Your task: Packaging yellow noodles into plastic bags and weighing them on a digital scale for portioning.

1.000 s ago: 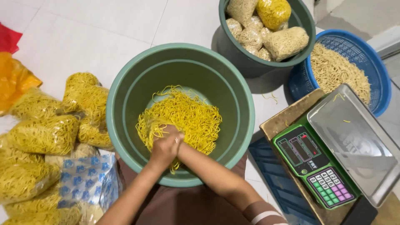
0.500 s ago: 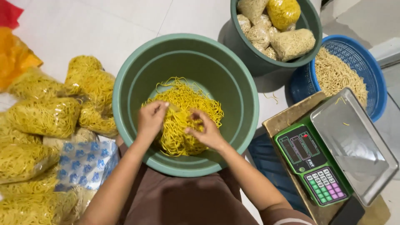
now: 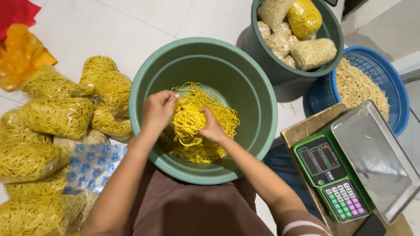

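We gather noodles [image 3: 197,124] inside tub [image 3: 148,78]: left hand [image 3: 158,109] pinching strands, right hand [image 3: 211,129] clutching clump between them. Next, judging: lift needs firm two-handed hold, scale [image 3: 345,170] right.

Two green buckets: the near bucket [image 3: 144,83] holds one heap of loose yellow noodles [image 3: 197,122], and the far bucket [image 3: 262,52] holds about five bagged noodle packs [image 3: 313,52] (four pale, one bright yellow). One blue basket [image 3: 398,87] carries a single pile of pale noodles [image 3: 356,85]. One green scale [image 3: 328,170] stands at the right. On the floor at left lie roughly eight bags of yellow noodles [image 3: 57,116], one blue-printed bag [image 3: 94,164] and one orange bag [image 3: 22,57]. Two hands, left hand [image 3: 158,109] and right hand [image 3: 213,130], are in the heap.
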